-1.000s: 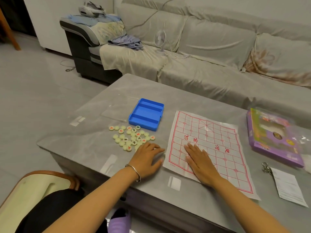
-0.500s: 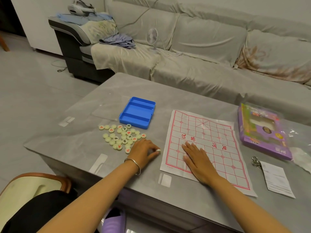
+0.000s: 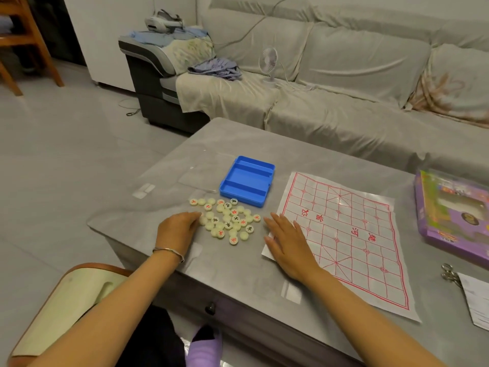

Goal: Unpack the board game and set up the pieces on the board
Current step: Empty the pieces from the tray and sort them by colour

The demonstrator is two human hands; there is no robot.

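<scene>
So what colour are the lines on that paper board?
Red lines on the white paper board, clearest in the head view.

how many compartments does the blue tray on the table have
2. The blue tray has a far compartment and a near compartment, split by one ridge. Both look empty; the game pieces lie loose on the table in front of it.

Left hand point(image 3: 176, 229) curled palm-down, right hand point(image 3: 287, 243) flat, fingers point(image 3: 275, 223) spread

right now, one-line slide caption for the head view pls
Left hand reaches into the loose round pieces while the right hand flattens the paper board; empty blue case behind.
</scene>
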